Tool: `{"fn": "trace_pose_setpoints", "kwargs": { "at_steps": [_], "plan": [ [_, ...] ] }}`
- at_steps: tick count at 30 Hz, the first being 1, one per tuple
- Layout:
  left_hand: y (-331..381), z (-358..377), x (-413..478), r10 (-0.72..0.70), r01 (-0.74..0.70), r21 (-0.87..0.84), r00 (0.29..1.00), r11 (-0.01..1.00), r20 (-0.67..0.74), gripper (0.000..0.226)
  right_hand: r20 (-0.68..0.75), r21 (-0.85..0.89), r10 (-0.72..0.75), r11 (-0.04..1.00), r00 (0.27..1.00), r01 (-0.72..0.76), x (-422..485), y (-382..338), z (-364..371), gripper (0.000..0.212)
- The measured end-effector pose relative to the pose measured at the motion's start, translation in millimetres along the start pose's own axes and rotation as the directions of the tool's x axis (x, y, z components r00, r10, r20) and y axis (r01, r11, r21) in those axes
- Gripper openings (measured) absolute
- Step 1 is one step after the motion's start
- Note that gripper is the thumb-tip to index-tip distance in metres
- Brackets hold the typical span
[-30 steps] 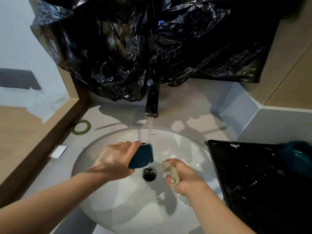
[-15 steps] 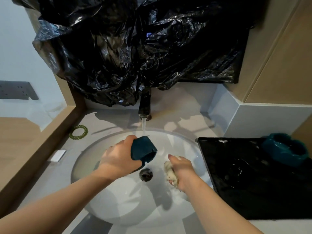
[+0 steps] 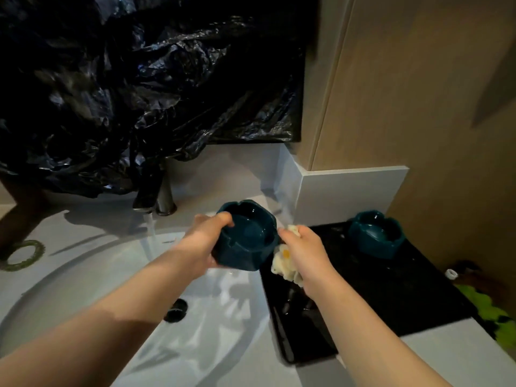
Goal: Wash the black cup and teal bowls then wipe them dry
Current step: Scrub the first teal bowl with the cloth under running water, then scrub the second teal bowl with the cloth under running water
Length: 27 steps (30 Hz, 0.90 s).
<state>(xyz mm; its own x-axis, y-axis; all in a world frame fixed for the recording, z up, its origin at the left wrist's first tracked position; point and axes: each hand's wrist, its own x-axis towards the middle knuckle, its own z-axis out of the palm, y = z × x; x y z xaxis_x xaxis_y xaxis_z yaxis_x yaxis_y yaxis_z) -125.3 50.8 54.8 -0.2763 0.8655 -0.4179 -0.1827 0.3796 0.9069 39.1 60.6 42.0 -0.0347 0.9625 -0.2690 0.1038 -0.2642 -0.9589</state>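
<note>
Holding teal bowl (image 3: 245,241) in left hand (image 3: 205,241), right hand (image 3: 303,244) clutching cloth (image 3: 284,263)

Dim rm: white sink (image 3: 83,289), blk plastic sheet (image 3: 139,93), tan wall (image 3: 418,107).

1. Left hand (image 3: 208,241) grips the teal bowl (image 3: 248,241), thumb on its rim, forearm pointing toward one o'clock.
2. Right hand (image 3: 305,247), at the left hand's three o'clock, clutches a pale cloth (image 3: 283,265), forearm pointing toward eleven o'clock.
</note>
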Motion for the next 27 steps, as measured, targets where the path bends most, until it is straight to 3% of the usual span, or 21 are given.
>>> {"fn": "trace_pose_setpoints", "kwargs": {
  "at_steps": [3, 8, 11, 13, 20, 27],
  "plan": [
    [3, 47, 1, -0.004, 0.004, -0.007, 0.998, 1.000, 0.069, 0.013, -0.067, 0.023, 0.006, 1.000, 0.998, -0.004, 2, -7, -44, 0.022],
    [-6, 121, 5, 0.077, -0.099, 0.171, 0.989, 0.980, 0.128, 0.011, -0.217, -0.076, 0.003, 0.997, 0.976, -0.020, 17, 6, -117, 0.028],
    [-15, 153, 12, 0.221, -0.277, 0.482, 0.960, 0.832, 0.171, 0.015, -0.261, -0.084, 0.030, 0.995, 0.965, -0.054, 25, 20, -151, 0.029],
    [-20, 169, 15, 0.215, -0.307, 0.622, 0.951, 0.720, 0.221, 0.018, -0.285, -0.052, 0.054, 0.996, 0.957, -0.072, 28, 30, -169, 0.020],
    [-35, 200, 24, 0.106, -0.431, 0.767, 0.894, 0.476, 0.436, 0.016, -0.446, -0.050, 0.098, 0.990, 0.889, -0.134, 35, 51, -201, 0.016],
    [-42, 206, 37, 0.099, -0.501, 0.774, 0.857, 0.387, 0.506, 0.019, -0.437, -0.142, 0.041, 0.983, 0.899, -0.114, 46, 52, -210, 0.019]
  ]
}}
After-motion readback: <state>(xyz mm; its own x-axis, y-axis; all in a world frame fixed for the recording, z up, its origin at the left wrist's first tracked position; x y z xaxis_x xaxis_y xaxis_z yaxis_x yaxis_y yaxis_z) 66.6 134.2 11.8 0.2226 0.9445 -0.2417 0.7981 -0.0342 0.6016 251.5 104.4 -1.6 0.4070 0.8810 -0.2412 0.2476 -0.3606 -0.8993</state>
